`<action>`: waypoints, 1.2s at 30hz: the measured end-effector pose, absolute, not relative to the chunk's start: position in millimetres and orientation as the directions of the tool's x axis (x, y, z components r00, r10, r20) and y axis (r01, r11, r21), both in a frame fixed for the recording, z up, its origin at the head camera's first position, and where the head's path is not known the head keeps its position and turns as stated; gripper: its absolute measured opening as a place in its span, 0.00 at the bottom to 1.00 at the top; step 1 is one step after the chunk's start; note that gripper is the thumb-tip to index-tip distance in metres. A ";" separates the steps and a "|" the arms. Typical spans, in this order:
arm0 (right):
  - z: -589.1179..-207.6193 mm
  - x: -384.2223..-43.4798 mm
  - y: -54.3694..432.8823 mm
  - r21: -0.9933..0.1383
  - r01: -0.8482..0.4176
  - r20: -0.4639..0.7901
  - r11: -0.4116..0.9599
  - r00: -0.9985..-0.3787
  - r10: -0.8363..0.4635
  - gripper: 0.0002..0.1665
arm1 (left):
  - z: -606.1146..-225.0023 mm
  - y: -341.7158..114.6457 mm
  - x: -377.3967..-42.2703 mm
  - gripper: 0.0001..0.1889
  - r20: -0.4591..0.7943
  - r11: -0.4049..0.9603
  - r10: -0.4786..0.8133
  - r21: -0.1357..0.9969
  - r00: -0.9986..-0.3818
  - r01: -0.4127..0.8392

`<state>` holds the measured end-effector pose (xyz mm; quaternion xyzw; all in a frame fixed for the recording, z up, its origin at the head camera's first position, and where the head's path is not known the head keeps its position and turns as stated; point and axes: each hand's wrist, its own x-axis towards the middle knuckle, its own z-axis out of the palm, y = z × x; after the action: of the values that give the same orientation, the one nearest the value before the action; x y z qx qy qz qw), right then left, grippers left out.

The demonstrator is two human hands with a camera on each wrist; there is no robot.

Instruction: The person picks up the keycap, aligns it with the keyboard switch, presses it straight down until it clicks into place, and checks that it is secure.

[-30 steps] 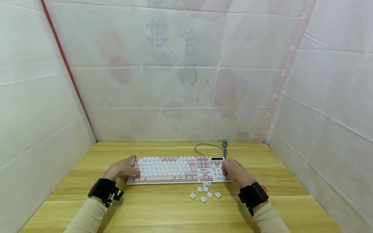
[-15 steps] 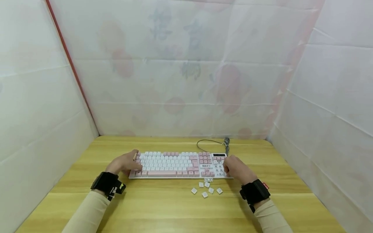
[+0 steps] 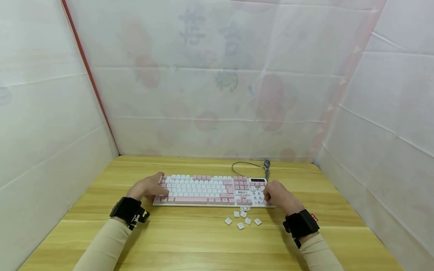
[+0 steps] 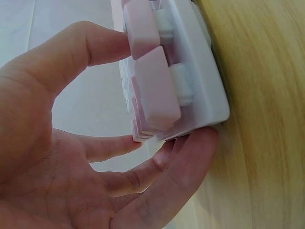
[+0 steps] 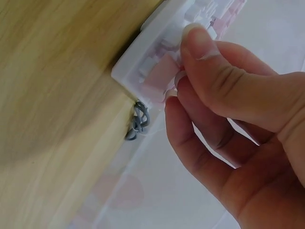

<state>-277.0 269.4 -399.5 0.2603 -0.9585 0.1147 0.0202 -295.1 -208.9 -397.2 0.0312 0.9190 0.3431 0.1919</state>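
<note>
A pink and white keyboard (image 3: 200, 188) lies on the table. My left hand (image 3: 150, 187) grips its left end: in the left wrist view the thumb (image 4: 107, 45) presses on the pink keys and the other fingers (image 4: 167, 181) bend around the side. Over the number pad, my right hand (image 3: 279, 195) has its thumb and fingers curled together and pinches at a keycap on the right edge, mostly hidden behind the thumb (image 5: 198, 43). Beside those fingertips stands a pink keycap (image 5: 162, 71). Bare switches (image 3: 257, 196) show on the number pad.
Several loose white keycaps (image 3: 240, 225) lie in front of the keyboard's right part, a longer clear-white piece (image 3: 245, 208) close to its front edge. A bundled grey cable (image 3: 267, 165) sits behind. Cloth walls (image 3: 217, 94) surround the wooden table (image 3: 190, 241).
The head view has shifted slightly. Both hands keep their places on the keyboard, and the loose keycaps lie as before.
</note>
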 end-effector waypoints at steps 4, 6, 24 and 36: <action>-400.0 -278.3 272.6 -0.213 -0.515 0.120 0.830 -0.857 -0.501 0.16 | -396.8 -207.5 -294.4 0.54 -0.338 0.757 0.180 0.647 -0.924 -0.090; -399.7 -278.4 273.2 -0.218 -0.517 0.127 0.828 -0.856 -0.501 0.18 | -396.9 -207.6 -294.4 0.54 -0.338 0.756 0.186 0.649 -0.923 -0.085; -412.3 -258.2 254.6 -0.011 -0.495 0.224 0.869 -0.848 -0.480 0.34 | -400.9 -209.4 -294.6 0.55 -0.341 0.747 0.176 0.657 -0.923 -0.100; -399.0 -258.1 257.4 -0.106 -0.450 0.132 0.887 -0.890 -0.436 0.33 | -401.9 -208.2 -297.5 0.55 -0.338 0.755 0.184 0.650 -0.923 -0.087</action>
<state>-258.1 257.4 -399.0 0.2284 -0.9699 0.0670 0.0522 -297.5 -208.2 -401.9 0.0264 0.9163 0.3490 0.1945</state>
